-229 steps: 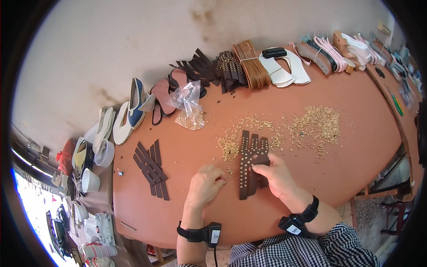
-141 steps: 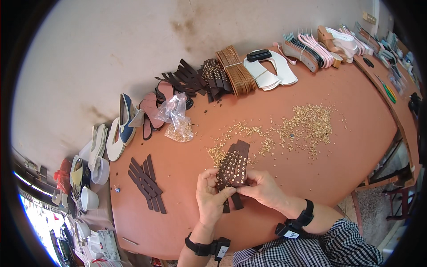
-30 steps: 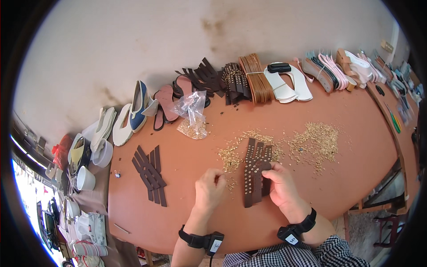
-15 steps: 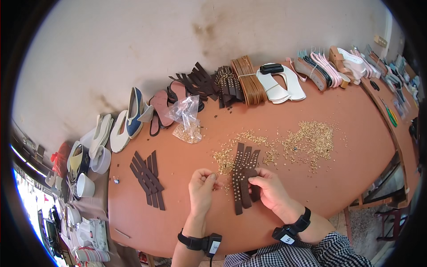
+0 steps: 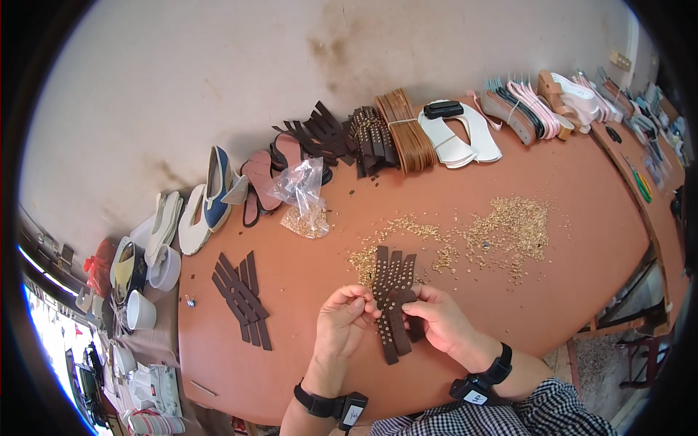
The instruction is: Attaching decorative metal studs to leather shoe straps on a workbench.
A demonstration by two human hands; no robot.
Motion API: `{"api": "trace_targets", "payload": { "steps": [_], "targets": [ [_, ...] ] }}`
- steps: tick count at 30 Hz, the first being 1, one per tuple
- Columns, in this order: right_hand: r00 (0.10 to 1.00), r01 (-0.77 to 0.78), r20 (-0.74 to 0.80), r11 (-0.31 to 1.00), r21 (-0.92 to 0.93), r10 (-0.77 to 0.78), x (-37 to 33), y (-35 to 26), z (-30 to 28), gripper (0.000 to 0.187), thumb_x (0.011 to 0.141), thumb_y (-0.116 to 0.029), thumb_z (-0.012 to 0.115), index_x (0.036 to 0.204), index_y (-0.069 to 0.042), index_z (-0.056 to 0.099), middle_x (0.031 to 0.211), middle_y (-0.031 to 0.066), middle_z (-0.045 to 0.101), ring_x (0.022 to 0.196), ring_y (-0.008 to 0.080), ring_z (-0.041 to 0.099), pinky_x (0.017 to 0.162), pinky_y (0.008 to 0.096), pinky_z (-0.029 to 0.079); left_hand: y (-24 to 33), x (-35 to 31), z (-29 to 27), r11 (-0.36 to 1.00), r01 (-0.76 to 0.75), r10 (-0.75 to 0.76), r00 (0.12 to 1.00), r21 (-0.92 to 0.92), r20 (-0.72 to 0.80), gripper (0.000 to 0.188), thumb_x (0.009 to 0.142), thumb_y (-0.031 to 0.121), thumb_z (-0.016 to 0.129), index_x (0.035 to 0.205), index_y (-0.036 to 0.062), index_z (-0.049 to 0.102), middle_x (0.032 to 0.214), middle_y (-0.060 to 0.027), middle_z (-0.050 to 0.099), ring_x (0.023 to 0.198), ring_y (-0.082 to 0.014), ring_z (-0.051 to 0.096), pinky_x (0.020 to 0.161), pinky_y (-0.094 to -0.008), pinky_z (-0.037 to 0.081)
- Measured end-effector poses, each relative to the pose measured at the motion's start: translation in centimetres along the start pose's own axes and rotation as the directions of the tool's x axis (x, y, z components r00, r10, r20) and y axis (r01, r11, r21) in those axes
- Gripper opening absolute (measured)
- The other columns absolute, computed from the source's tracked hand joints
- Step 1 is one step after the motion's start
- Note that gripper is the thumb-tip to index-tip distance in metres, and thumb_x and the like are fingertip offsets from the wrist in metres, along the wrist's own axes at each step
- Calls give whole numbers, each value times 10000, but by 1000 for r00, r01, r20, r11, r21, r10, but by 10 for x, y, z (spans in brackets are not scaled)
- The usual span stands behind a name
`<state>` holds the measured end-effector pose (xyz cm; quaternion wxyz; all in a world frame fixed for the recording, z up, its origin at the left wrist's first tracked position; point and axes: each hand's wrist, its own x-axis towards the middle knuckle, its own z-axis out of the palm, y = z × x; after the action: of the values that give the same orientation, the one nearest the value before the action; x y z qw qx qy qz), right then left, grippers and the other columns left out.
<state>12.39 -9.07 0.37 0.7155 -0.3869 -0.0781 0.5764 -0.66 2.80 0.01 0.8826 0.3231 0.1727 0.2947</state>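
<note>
A dark brown woven sandal upper with rows of small gold studs is in front of me at the table's near side. My right hand is closed on its right side, thumb on top, folding part of a strap over. My left hand is pinched at the upper's left edge, with fingertips touching or almost touching it. Whatever lies between those fingertips is too small to make out. Just beyond the upper, loose gold studs are scattered over the brown tabletop.
A larger heap of gold studs spreads to the right. Another brown upper, without studs, lies at left. A clear bag of studs, bundled tan straps, white soles and several shoes line the wall side. White cups stand at far left.
My left hand has moved right, bringing its pinched fingers up to the upper's edge. The upper has shifted slightly nearer to me and turned a little in my right hand.
</note>
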Motion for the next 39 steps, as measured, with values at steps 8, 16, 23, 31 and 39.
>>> {"api": "trace_targets", "payload": {
  "steps": [8,16,23,31,39],
  "targets": [
    [1000,0,4,1000,10,0,0,1,0,129,825,6,500,939,10,560,812,55,590,671,111,525,628,243,443,1,-4,0,997,79,-79,997,-19,-1,61,861,20,521,894,10,571,847,-102,548,700,-176,527,646,-314,517],
    [1000,11,-11,1000,9,-11,0,-2,0,163,820,22,489,968,11,558,893,78,604,756,148,560,686,278,465,-4,-8,6,937,-54,83,994,346,-70,78,790,-44,600,843,-4,558,784,-111,580,654,-174,563,605,-298,517],
    [1000,1,13,999,34,-2,-2,2,1,171,841,24,489,989,28,574,852,63,603,693,110,523,643,233,438,-3,-17,20,698,-230,276,960,678,42,117,774,-113,576,826,-11,551,835,-100,600,675,-119,565,600,-214,479],
    [999,-28,44,998,63,25,-3,5,1,184,848,17,497,1014,37,574,857,58,594,711,106,520,653,231,440,-2,-15,20,220,-467,410,841,856,353,128,747,-98,601,812,-7,538,865,-74,581,691,-109,534,612,-215,443],
    [996,-57,80,991,125,47,-1,9,-2,200,845,15,479,1026,21,565,916,76,594,773,142,552,701,271,463,-2,-12,18,229,-389,353,887,892,296,135,753,-92,603,860,-17,567,826,-82,622,768,-127,578,689,-241,473]
  ]
}}
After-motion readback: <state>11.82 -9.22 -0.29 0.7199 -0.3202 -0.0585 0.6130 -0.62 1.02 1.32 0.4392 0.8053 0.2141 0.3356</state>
